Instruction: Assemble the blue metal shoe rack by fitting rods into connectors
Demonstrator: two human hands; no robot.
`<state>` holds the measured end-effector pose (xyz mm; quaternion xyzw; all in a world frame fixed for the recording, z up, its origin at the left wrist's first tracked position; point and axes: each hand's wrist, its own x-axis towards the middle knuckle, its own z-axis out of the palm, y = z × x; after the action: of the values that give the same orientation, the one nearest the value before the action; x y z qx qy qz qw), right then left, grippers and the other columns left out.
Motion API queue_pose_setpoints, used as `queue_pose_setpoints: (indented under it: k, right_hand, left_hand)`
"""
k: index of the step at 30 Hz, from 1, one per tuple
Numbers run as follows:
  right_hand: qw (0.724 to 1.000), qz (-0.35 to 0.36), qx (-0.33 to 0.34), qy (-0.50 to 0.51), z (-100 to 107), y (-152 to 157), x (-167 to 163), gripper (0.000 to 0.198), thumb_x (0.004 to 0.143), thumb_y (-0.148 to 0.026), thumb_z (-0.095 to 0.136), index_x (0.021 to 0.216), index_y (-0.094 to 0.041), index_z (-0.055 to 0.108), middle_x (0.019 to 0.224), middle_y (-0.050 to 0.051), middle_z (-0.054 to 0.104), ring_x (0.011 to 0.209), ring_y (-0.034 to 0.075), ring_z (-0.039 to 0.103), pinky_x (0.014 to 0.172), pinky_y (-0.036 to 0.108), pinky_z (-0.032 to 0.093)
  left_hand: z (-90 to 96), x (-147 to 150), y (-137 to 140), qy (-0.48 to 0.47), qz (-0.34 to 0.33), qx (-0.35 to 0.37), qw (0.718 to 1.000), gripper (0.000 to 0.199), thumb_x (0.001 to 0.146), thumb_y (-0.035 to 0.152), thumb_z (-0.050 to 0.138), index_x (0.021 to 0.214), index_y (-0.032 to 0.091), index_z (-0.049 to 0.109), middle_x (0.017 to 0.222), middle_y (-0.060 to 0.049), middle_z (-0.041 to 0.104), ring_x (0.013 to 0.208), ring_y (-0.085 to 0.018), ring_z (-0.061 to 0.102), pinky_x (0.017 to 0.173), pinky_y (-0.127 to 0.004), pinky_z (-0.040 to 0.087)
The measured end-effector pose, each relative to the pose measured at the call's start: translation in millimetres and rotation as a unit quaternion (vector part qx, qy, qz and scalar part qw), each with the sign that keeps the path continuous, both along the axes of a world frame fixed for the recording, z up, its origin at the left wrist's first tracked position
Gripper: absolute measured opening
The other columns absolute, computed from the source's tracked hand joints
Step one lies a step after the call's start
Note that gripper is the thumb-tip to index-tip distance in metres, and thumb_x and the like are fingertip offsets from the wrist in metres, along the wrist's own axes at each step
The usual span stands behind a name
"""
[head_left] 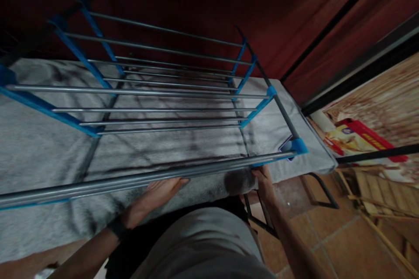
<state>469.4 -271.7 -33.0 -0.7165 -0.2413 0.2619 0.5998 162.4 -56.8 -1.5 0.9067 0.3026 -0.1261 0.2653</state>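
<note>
A clothes drying rack (183, 93) with grey metal rods and blue plastic brackets stands over a bed or couch covered by a grey cloth (32, 148). My left hand (165, 189), with a dark band on the wrist, is at the rack's nearest rods. Its thumb shows below them and the other fingers are mostly hidden, apparently curled round the rods. Farther right, my right hand (262, 178) grips the near edge by a blue bracket, its fingers bent. A small dark-edged card-like thing (286, 146) lies behind the rack's near right corner.
A red and yellow box (363, 137) rests at the right by a dark metal frame (376, 155). Folded wooden chairs (382, 194) stand on the tiled floor (347, 244). Dark red fabric (203, 0) hangs behind the rack.
</note>
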Motion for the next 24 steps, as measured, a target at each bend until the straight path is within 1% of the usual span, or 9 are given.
queue_pose_setpoints:
  k: [5,8,10,13,16,18,19,22,24]
  right_hand:
    - [0.999,-0.026,0.001,-0.028,-2,2,-1,0.040,0.074,-0.030,0.056,0.113,-0.025,0.060,0.100,0.002,0.066,0.097,0.023,0.058,0.094,0.039,0.045]
    - [0.998,-0.040,-0.005,-0.049,-4,3,-4,0.040,0.075,-0.030,0.054,0.114,-0.024,0.059,0.102,0.003,0.065,0.099,0.023,0.058,0.094,0.040,0.045]
    - [0.997,-0.050,-0.008,-0.065,-7,4,-6,0.039,0.076,-0.030,0.054,0.115,-0.024,0.058,0.103,0.004,0.064,0.101,0.024,0.057,0.096,0.041,0.045]
    - [0.994,-0.054,-0.014,-0.089,-11,5,-7,0.039,0.078,-0.031,0.054,0.116,-0.023,0.055,0.108,0.005,0.063,0.106,0.024,0.057,0.100,0.044,0.043]
    - [0.992,-0.052,-0.027,-0.111,-14,7,-5,0.037,0.079,-0.031,0.054,0.115,-0.022,0.055,0.107,0.006,0.063,0.105,0.025,0.058,0.100,0.045,0.044]
    - [0.991,-0.054,-0.031,-0.122,-15,9,-3,0.035,0.079,-0.032,0.054,0.113,-0.022,0.056,0.107,0.006,0.063,0.104,0.025,0.057,0.100,0.046,0.044]
    - [0.990,-0.057,-0.034,-0.128,-16,9,-3,0.035,0.078,-0.032,0.054,0.112,-0.022,0.056,0.108,0.006,0.062,0.104,0.025,0.057,0.100,0.047,0.044]
    - [0.986,-0.065,-0.042,-0.145,-18,9,-1,0.033,0.078,-0.032,0.054,0.110,-0.022,0.055,0.107,0.006,0.062,0.101,0.025,0.057,0.098,0.047,0.045]
    - [0.985,-0.065,-0.045,-0.152,-20,9,-1,0.033,0.079,-0.033,0.054,0.111,-0.022,0.055,0.104,0.006,0.063,0.097,0.024,0.058,0.094,0.045,0.048]
  left_hand:
    - [-12.6,-1,-3,-0.003,-0.006,0.045,0.999,0.042,0.102,0.043,0.030,0.106,0.021,0.066,0.099,-0.008,0.073,0.091,-0.024,0.068,0.079,-0.033,0.049]
    - [-20.5,-5,-7,0.000,-0.018,0.083,0.996,0.042,0.102,0.040,0.031,0.113,0.019,0.066,0.093,-0.010,0.074,0.084,-0.024,0.070,0.076,-0.033,0.050]
    - [-25.0,-8,-10,-0.005,-0.032,0.110,0.993,0.041,0.102,0.038,0.032,0.119,0.019,0.064,0.095,-0.011,0.074,0.084,-0.024,0.071,0.075,-0.033,0.051]
    - [-32.1,-16,-15,-0.039,-0.071,0.160,0.984,0.039,0.100,0.028,0.034,0.127,0.019,0.060,0.109,-0.012,0.073,0.096,-0.024,0.070,0.084,-0.036,0.052]
    - [-37.3,-24,-23,-0.108,-0.124,0.236,0.958,0.055,0.091,0.006,0.032,0.142,0.018,0.048,0.128,-0.011,0.066,0.116,-0.022,0.063,0.100,-0.038,0.046]
    - [-36.0,-28,-30,-0.151,-0.152,0.283,0.935,0.065,0.087,-0.001,0.031,0.149,0.017,0.039,0.135,-0.010,0.062,0.124,-0.021,0.058,0.106,-0.038,0.042]
    - [-33.4,-28,-34,-0.169,-0.163,0.298,0.925,0.065,0.087,-0.001,0.031,0.149,0.018,0.039,0.135,-0.009,0.062,0.126,-0.021,0.057,0.106,-0.037,0.042]
    - [-20.5,-18,-42,-0.210,-0.180,0.317,0.907,0.056,0.091,0.003,0.034,0.142,0.019,0.049,0.132,-0.009,0.065,0.122,-0.022,0.059,0.105,-0.037,0.043]
    - [-10.5,-2,-45,-0.216,-0.160,0.315,0.910,0.052,0.092,0.004,0.038,0.138,0.020,0.053,0.129,-0.009,0.066,0.117,-0.023,0.062,0.102,-0.036,0.044]
